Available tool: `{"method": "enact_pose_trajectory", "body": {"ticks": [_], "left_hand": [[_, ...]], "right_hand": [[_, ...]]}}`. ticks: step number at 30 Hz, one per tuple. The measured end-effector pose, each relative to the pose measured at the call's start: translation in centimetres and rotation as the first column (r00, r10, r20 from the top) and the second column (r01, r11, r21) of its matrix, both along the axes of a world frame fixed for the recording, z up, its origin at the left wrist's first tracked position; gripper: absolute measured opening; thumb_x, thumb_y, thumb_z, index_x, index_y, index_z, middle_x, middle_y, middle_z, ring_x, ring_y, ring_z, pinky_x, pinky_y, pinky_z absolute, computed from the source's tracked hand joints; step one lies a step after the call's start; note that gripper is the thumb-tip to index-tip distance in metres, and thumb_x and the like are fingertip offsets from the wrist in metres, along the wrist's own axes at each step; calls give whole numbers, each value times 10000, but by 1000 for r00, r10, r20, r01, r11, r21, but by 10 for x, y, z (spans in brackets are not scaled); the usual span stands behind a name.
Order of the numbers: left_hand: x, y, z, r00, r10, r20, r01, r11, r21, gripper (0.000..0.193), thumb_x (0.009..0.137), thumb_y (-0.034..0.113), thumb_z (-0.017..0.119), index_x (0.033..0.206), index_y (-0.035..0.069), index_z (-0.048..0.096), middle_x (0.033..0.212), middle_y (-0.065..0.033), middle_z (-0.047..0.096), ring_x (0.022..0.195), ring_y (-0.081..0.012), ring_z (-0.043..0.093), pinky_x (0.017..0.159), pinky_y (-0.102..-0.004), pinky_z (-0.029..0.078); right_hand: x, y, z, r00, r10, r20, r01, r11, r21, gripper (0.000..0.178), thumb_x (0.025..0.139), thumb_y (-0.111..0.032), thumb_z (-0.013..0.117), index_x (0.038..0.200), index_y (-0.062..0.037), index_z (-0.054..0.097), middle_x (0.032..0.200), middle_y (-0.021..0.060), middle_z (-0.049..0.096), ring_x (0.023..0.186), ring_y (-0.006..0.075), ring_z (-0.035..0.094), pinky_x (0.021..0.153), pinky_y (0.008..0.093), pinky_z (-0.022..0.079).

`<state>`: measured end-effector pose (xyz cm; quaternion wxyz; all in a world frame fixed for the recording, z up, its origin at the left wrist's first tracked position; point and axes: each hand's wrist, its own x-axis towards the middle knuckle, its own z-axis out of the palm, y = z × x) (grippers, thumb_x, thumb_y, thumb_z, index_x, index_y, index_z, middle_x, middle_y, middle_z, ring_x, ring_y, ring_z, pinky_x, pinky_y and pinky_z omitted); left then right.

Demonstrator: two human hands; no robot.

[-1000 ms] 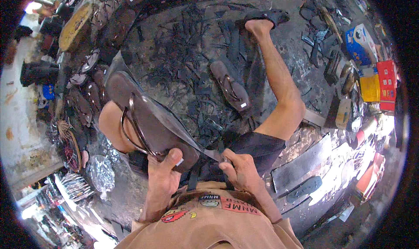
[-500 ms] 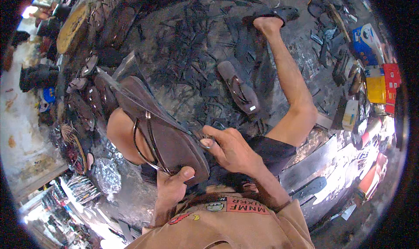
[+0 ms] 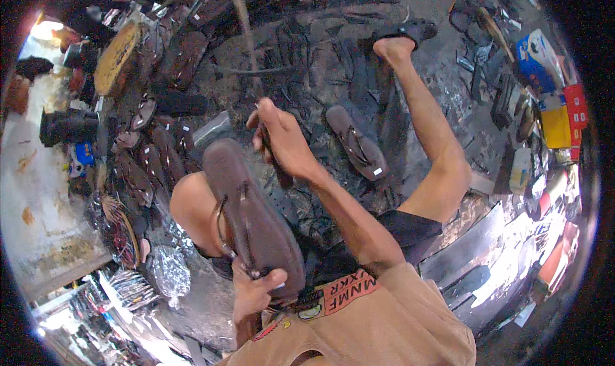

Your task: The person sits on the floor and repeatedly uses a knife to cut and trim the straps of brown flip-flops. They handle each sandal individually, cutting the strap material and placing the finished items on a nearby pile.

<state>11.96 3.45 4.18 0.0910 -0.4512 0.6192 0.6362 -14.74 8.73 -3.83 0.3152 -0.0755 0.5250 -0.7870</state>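
Note:
A dark brown flip-flop (image 3: 259, 228) lies slantwise over my bent left knee, toe end away from me. My left hand (image 3: 253, 292) grips it near the heel, thumb on the upper face and other fingers mostly hidden. Glossy straps (image 3: 224, 231) stand up on its left side. My right hand (image 3: 282, 138) is raised beyond and right of the flip-flop, fingers curled. A dark piece (image 3: 282, 175) shows under its palm, too hidden to name. Beyond the fingertips a thin blurred strip (image 3: 246, 29) stretches away; whether I hold it I cannot tell.
Another brown flip-flop (image 3: 355, 143) lies on the floor between my legs, among dark scraps (image 3: 301, 52). Several flip-flops (image 3: 150, 164) are heaped at left, near a round yellowish board (image 3: 118, 58). A clear plastic bag (image 3: 170, 266) sits lower left; coloured boxes (image 3: 554, 125) stand at right.
My right hand has left the flip-flop's edge and swung up and away. The dark sheet along that edge is gone from it. The flip-flop now points more directly away from me.

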Motion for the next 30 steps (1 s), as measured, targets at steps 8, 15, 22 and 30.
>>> {"method": "enact_pose_trajectory", "body": {"ticks": [8, 15, 22, 30], "left_hand": [[-102, -4, 37, 836, 229, -498, -150, 969, 195, 441, 956, 256, 701, 1298, 14, 562, 1078, -86, 684, 926, -182, 674, 830, -337, 564], [-75, -23, 59, 914, 59, -401, 6, 987, 158, 388, 1016, 376, 612, 1198, 34, 636, 1008, -39, 693, 855, -133, 667, 749, -281, 545], [-66, -23, 42, 949, -48, -311, 80, 993, 92, 419, 1011, 390, 624, 1231, 33, 618, 1027, -4, 661, 883, -105, 616, 781, -260, 511], [-79, -28, 54, 944, -242, -223, 261, 963, 62, 477, 1018, 297, 595, 1409, 34, 521, 1292, -88, 625, 1200, -220, 566, 1070, -371, 410]], "right_hand": [[106, 69, 69, 904, -185, -384, 225, 973, 60, 329, 951, -259, 714, 1162, -16, 647, 881, 87, 714, 768, 113, 646, 692, 311, 511], [180, 192, 54, 858, 377, -348, -55, 743, 667, 222, 971, -256, 613, 1109, -82, 615, 792, 196, 660, 749, 432, 669, 636, 463, 524], [189, 211, 43, 834, 465, -295, -79, 632, 771, 336, 953, -412, 633, 1026, -87, 588, 781, 206, 662, 730, 434, 662, 616, 497, 512], [37, 125, 109, 491, 821, -291, -334, 486, 808, 457, 1032, -491, 459, 1017, -77, 650, 796, 243, 678, 788, 487, 659, 723, 567, 530]]}}
